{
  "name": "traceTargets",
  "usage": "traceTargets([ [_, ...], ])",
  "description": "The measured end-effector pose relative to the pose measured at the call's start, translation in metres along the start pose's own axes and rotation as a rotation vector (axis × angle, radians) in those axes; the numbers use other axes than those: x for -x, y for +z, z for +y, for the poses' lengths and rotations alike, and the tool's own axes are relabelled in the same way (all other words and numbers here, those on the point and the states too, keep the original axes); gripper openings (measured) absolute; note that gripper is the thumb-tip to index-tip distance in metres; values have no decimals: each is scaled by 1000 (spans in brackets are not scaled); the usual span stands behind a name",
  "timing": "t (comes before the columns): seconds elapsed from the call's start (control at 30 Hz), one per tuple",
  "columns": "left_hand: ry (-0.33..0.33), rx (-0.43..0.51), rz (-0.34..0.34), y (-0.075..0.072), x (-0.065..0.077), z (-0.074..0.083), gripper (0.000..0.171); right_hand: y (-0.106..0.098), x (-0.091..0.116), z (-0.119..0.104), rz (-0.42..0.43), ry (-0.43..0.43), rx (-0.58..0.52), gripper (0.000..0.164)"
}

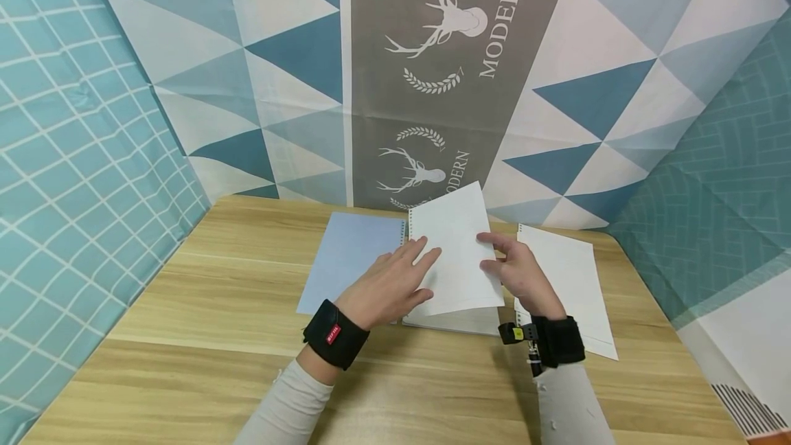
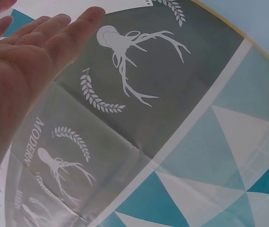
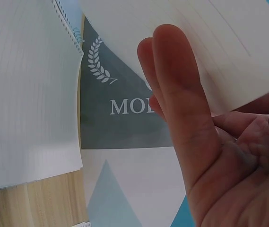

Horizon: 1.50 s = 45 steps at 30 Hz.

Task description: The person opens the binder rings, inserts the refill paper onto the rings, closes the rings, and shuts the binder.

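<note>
A white punched sheet [image 1: 457, 253] is lifted at a tilt above a stack of lined paper [image 1: 460, 321] at the middle of the table. My right hand [image 1: 522, 273] grips the sheet by its right edge; in the right wrist view straight fingers [image 3: 179, 71] lie against its ruled underside. My left hand [image 1: 389, 280] hovers over or touches the sheet's left side with fingers spread, gripping nothing; contact is unclear. To the left lies a pale blue cover or sheet [image 1: 355, 246] with holes along its right edge, partly hidden by that hand.
More white punched paper [image 1: 565, 270] lies to the right, partly behind the right wrist. The wooden table [image 1: 204, 307] meets a patterned cloth wall [image 1: 296, 88] at its back edge. A black band [image 1: 336, 335] circles the left wrist; a band with a small device [image 1: 556, 340] circles the right.
</note>
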State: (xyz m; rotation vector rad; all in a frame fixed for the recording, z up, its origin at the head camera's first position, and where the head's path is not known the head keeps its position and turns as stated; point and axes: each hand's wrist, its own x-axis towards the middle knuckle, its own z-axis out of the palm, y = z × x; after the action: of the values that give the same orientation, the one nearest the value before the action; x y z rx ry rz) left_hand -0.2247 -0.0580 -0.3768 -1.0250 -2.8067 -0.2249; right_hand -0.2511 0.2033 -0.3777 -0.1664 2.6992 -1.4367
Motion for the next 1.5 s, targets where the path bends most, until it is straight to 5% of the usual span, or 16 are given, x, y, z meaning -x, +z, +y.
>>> traceTargets([
  [1.5,-10,19,-13,4,-1,-3,61,7,-2,0,-3,-53,37,56],
])
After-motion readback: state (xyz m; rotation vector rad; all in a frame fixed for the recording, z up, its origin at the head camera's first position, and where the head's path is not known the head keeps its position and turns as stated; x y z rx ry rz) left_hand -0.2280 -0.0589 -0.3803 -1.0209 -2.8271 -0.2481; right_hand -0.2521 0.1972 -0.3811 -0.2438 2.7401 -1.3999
